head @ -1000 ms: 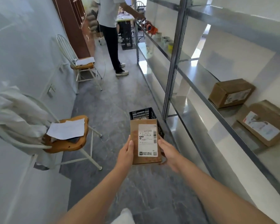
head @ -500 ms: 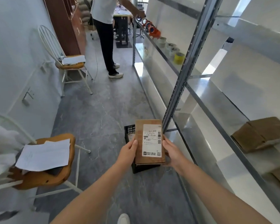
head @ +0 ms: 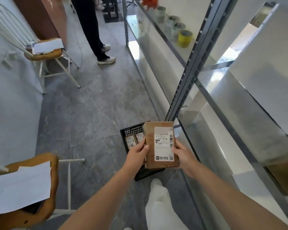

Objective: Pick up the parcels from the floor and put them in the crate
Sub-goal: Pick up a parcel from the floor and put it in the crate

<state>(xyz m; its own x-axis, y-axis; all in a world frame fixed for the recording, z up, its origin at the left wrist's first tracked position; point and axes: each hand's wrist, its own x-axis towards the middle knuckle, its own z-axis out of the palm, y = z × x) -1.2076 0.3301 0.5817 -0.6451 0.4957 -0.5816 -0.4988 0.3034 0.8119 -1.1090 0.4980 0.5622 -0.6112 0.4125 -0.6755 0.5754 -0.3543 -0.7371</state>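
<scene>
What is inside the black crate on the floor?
Two small labelled parcels show in the left part of the crate. The rest of its inside is covered by the brown parcel, which the left hand and right hand hold in front of it.

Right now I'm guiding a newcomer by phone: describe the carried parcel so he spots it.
Follow the metal rack upright down to the black crate at its foot. Over it, the left hand and right hand hold a brown parcel. It looks far bigger than the small parcels inside.
</scene>
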